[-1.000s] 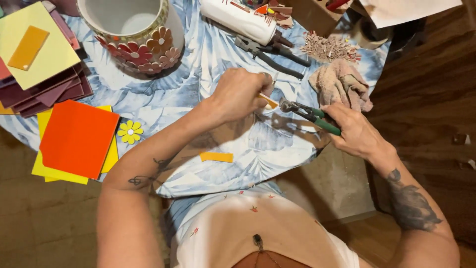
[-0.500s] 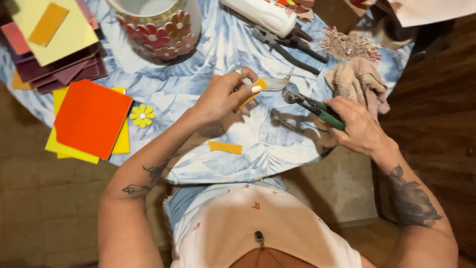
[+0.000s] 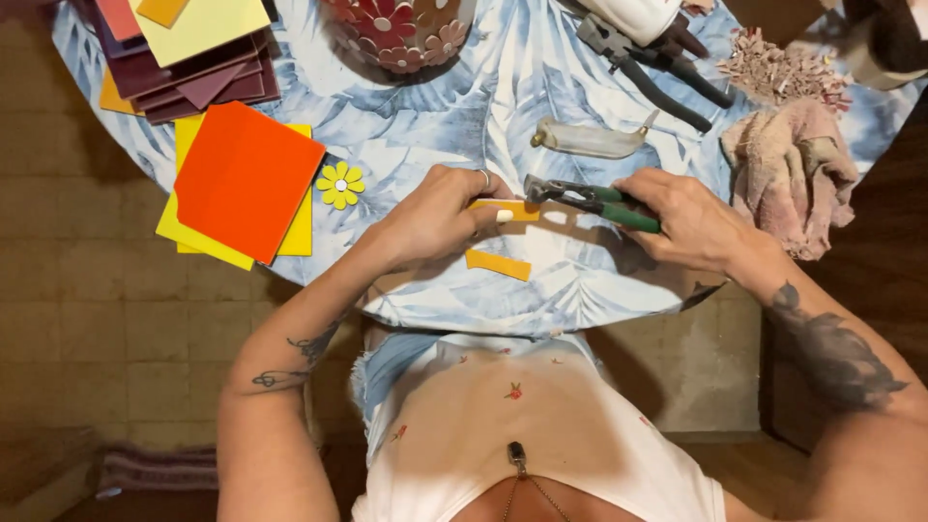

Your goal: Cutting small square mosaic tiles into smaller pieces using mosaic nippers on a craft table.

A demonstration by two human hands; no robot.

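My left hand (image 3: 435, 215) pinches a narrow yellow tile strip (image 3: 507, 209) above the round table with the blue leaf-print cloth (image 3: 541, 280). My right hand (image 3: 688, 218) grips green-handled tile nippers (image 3: 592, 198), whose jaws touch the right end of that strip. A second yellow strip (image 3: 498, 263) lies flat on the cloth just below my hands. A clear glass-like offcut (image 3: 590, 141) rests on the cloth behind the nippers.
An orange square tile (image 3: 246, 180) lies on yellow tiles at left, beside a small yellow flower piece (image 3: 341, 184). Maroon tiles (image 3: 193, 82) are stacked at top left. A flower-mosaic pot (image 3: 396, 31), black pliers (image 3: 643, 63), pink tile chips (image 3: 778, 70) and a pink rag (image 3: 793, 174) sit behind.
The view has shifted, so the table sits higher in frame. My hands have come together and the nipper jaws now meet the yellow strip held in my left hand.
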